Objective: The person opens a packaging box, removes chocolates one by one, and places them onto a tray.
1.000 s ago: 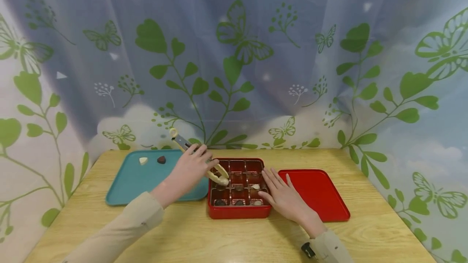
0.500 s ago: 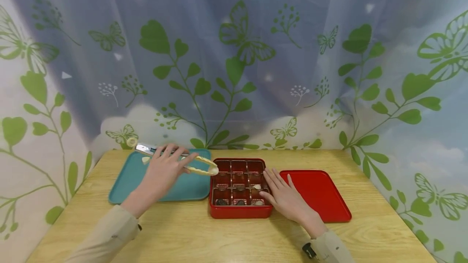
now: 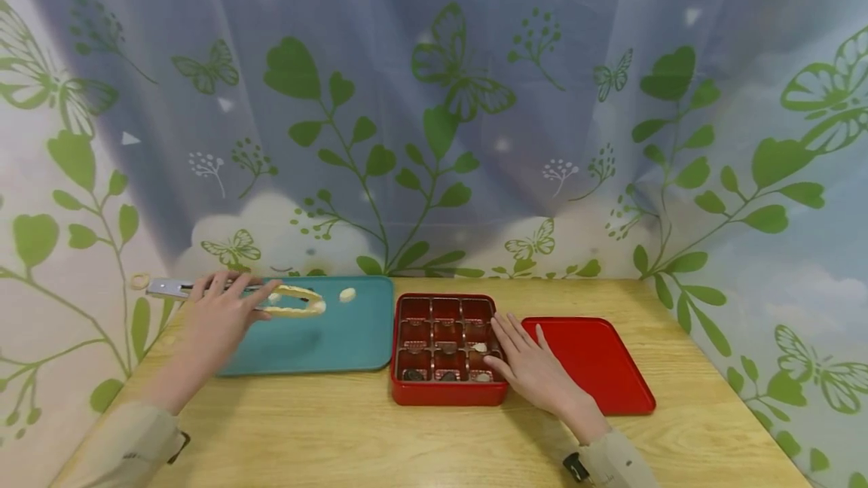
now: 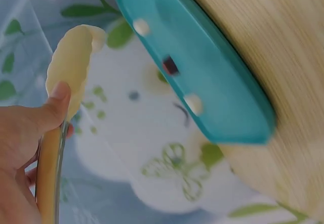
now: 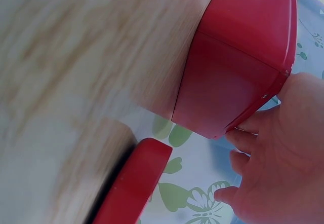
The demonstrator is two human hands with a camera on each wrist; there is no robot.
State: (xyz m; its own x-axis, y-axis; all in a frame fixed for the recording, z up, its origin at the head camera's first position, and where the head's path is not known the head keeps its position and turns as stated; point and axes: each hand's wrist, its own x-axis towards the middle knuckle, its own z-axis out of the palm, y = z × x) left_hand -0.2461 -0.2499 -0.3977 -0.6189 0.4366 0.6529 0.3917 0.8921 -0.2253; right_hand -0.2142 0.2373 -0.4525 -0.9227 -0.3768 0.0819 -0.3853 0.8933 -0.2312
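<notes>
In the head view my left hand (image 3: 220, 315) grips a pair of tongs (image 3: 301, 300) with a metal body and yellow arms. They hang over a teal tray (image 3: 339, 345); whether the pale end holds a piece I cannot tell. On the tray lie two white pieces, one a small oval (image 3: 347, 294), and a dark brown piece (image 4: 170, 66), clearest in the left wrist view. My right hand (image 3: 536, 371) rests with straight fingers against the right rim of a red box (image 3: 447, 395). Its compartments hold several dark and pale pieces, mostly in the nearer rows.
A flat red lid-like tray (image 3: 597, 364) lies right of the box, partly under my right forearm's line. The light wooden table (image 3: 339, 428) extends in front. A patterned curtain (image 3: 380, 134) hangs close behind the table.
My left hand has carried the tongs leftward from the box to above the teal tray, uncovering the white oval piece. My right hand stays at the box rim.
</notes>
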